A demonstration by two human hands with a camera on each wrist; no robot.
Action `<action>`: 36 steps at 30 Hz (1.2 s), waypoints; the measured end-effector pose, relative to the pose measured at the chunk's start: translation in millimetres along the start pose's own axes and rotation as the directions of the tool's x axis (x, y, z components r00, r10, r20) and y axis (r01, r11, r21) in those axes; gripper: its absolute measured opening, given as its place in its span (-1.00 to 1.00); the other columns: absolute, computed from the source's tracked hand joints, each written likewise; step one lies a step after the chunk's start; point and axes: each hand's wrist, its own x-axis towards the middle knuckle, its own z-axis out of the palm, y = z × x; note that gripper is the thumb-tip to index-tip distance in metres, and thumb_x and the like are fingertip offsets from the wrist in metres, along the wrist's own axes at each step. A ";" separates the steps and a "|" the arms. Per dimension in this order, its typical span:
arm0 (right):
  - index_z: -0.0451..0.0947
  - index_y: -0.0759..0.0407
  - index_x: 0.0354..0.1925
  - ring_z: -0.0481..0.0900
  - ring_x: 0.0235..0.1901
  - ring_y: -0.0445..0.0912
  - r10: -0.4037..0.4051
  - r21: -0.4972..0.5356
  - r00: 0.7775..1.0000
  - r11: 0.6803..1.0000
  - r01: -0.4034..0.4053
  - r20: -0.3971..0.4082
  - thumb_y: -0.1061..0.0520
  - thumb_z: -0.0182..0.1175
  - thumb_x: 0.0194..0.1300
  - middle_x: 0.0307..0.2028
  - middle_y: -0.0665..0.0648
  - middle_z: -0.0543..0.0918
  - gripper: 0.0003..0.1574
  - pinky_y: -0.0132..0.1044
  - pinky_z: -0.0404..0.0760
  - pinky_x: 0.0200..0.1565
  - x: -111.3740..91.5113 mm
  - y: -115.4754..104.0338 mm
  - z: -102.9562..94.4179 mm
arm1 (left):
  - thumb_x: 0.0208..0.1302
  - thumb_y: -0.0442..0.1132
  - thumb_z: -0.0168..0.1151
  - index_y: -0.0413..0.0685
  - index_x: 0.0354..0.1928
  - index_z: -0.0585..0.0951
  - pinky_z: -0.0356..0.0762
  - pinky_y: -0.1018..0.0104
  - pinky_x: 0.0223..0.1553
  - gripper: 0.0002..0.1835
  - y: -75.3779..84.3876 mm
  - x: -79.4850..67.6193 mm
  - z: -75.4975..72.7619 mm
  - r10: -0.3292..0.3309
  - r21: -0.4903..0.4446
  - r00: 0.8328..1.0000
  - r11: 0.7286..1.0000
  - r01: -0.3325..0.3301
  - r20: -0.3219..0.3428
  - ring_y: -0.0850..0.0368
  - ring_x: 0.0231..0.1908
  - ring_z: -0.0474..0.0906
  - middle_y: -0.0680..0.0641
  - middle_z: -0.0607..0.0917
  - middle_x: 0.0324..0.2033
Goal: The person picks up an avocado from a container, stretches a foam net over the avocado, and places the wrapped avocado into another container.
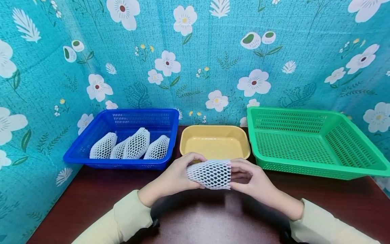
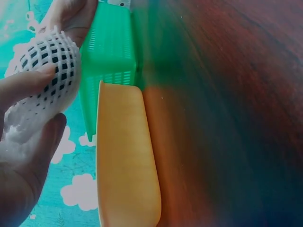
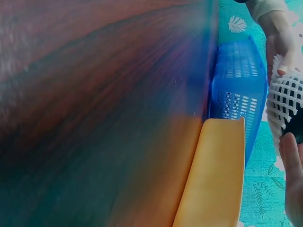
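A white foam net sleeve [image 1: 210,174] is held level between both hands, in front of the yellow tray [image 1: 214,130]. Something dark shows through its mesh; in the right wrist view a dark rounded item [image 3: 296,125] is visible at the sleeve's open end, its kind unclear. My left hand [image 1: 176,173] grips the narrower left end, thumb below and fingers above. At the open right end, my right hand [image 1: 256,178] pinches the rim with thumb and fingers. Several similar net-covered pieces [image 1: 137,143] lie in the blue basket [image 1: 122,162] on the left.
A green basket [image 1: 304,165] stands on the right, beside the yellow tray. All three containers sit along the back of the dark reddish-brown table [image 1: 100,189]. Behind them hangs a teal flowered cloth [image 1: 195,67], which also covers the left side.
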 end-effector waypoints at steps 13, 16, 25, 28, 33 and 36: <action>0.58 0.54 -0.05 0.75 -0.21 -0.17 0.127 0.083 0.990 0.989 -0.121 -0.060 0.58 0.39 0.07 -0.14 -0.11 0.75 -0.57 -0.30 0.72 -0.19 -6.0 -4.8 5.0 | -0.06 -0.27 0.69 -0.01 0.34 0.55 0.57 0.23 0.03 -0.17 2.0 -5.0 3.4 -0.061 -0.150 0.997 0.986 0.067 0.046 0.10 0.04 0.57 0.03 0.67 0.13; 0.62 0.51 -0.08 0.76 -0.24 -0.16 0.129 0.073 0.990 0.990 -0.124 -0.063 0.55 0.39 0.09 -0.20 0.02 0.79 -0.63 -0.29 0.72 -0.20 -5.4 -6.0 6.3 | -0.07 -0.31 0.69 -0.05 0.36 0.53 0.57 0.24 0.03 -0.14 1.7 -4.9 5.2 -0.058 -0.162 0.997 0.985 0.066 0.052 0.10 0.04 0.57 0.01 0.66 0.14; 0.68 0.44 -0.09 0.76 -0.27 -0.19 0.177 0.019 0.983 0.984 -0.176 -0.053 0.50 0.39 0.12 -0.24 0.23 0.79 -0.67 -0.30 0.72 -0.24 -3.5 -8.1 8.9 | -0.13 -0.36 0.71 -0.01 0.37 0.52 0.56 0.24 0.07 -0.09 0.3 -4.6 8.4 -0.021 -0.167 0.999 0.985 0.029 0.048 0.11 0.06 0.56 0.02 0.66 0.14; 0.68 0.45 -0.06 0.75 -0.25 -0.19 0.182 -0.002 0.983 0.983 -0.182 -0.036 0.49 0.38 0.13 -0.21 0.24 0.79 -0.65 -0.29 0.72 -0.24 -2.8 -8.4 8.8 | -0.12 -0.32 0.71 0.02 0.34 0.53 0.56 0.24 0.06 -0.12 -0.8 -4.6 8.5 -0.018 -0.141 0.999 0.990 0.025 0.048 0.13 0.04 0.57 0.05 0.67 0.11; 0.70 0.45 -0.06 0.74 -0.23 -0.22 0.132 -0.075 0.991 0.988 -0.132 -0.011 0.49 0.41 0.12 -0.17 0.26 0.78 -0.65 -0.31 0.72 -0.23 0.4 -8.5 6.4 | -0.11 -0.25 0.71 0.07 0.30 0.53 0.58 0.24 0.03 -0.15 -1.8 -4.7 7.2 -0.006 -0.107 0.999 0.994 0.011 0.047 0.15 0.01 0.57 0.08 0.67 0.06; 0.73 0.40 -0.08 0.72 -0.17 -0.24 0.070 -0.136 0.998 0.988 -0.070 -0.007 0.50 0.44 0.09 -0.13 0.24 0.77 -0.63 -0.32 0.72 -0.21 3.5 -8.7 3.8 | -0.09 -0.23 0.70 0.07 0.30 0.52 0.58 0.23 0.04 -0.17 -2.1 -4.7 5.9 0.014 -0.102 0.999 0.995 -0.009 0.045 0.14 0.01 0.56 0.07 0.66 0.06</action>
